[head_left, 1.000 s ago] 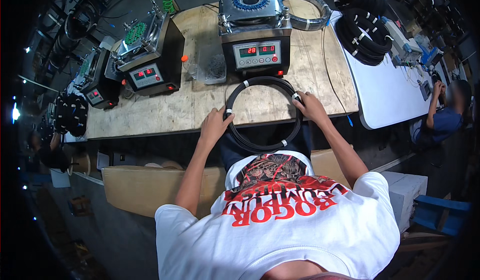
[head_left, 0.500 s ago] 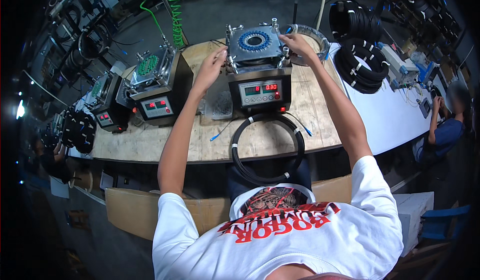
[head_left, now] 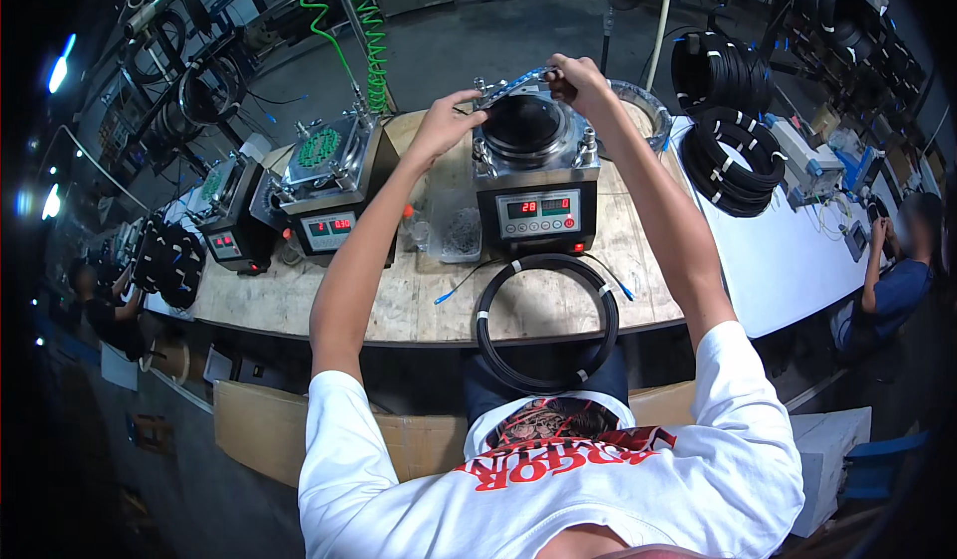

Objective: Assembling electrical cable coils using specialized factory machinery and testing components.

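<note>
A metal fixture plate [head_left: 520, 84] ringed with blue connectors is raised off the nearest polishing machine [head_left: 538, 209] and tilted, almost edge-on to me. My left hand [head_left: 448, 128] has thumb and fingers at the plate's left edge. At its right edge, my right hand [head_left: 580, 82] grips with curled fingers. Beneath the plate, the machine's round black disc [head_left: 523, 123] lies uncovered inside a square metal top with corner posts. A coil of black cable [head_left: 484, 332] with blue-tipped ends hangs over the table's front edge, below the machine.
Two similar machines with green connectors, a nearer one [head_left: 325, 222] and a farther one [head_left: 221, 222], stand to the left. A clear tray [head_left: 461, 237] sits beside my machine. Black cable coils [head_left: 731, 192] lie on the white table [head_left: 763, 270] at right. Another person [head_left: 900, 260] works there.
Both hands have lifted the blue-connector plate off the machine and tipped it up, exposing the black disc. The red digits on the machine's display have changed. The view has shifted slightly.
</note>
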### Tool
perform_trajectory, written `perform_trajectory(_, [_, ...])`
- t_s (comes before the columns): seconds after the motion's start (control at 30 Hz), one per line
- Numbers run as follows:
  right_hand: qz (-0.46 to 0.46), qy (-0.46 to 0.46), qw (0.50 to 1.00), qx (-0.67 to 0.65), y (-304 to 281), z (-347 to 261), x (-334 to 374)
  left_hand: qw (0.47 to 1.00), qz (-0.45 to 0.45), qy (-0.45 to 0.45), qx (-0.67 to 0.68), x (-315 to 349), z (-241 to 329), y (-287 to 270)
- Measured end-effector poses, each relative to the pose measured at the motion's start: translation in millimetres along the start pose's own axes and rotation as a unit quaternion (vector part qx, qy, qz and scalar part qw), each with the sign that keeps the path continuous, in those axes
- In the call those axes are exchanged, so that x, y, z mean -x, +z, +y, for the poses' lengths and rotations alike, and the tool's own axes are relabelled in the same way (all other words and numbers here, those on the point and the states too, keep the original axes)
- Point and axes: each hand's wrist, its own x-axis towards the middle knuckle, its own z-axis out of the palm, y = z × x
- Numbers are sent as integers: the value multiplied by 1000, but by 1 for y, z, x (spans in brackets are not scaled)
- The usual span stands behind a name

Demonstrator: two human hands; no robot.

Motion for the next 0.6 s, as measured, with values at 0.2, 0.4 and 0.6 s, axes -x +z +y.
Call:
perform_trajectory(0.2, [-2, -80, 994, 76, 33, 17, 17, 964, 90, 160, -194, -5, -33, 9])
perform_trajectory(0.4, [-76, -157, 942, 286, -12, 19, 15, 984, 131, 45, -110, -14, -50, 9])
perform_trajectory(0.6, [76, -332, 825, 450, -21, 53, 23, 997, 62, -39, -4, -38, -87, -11])
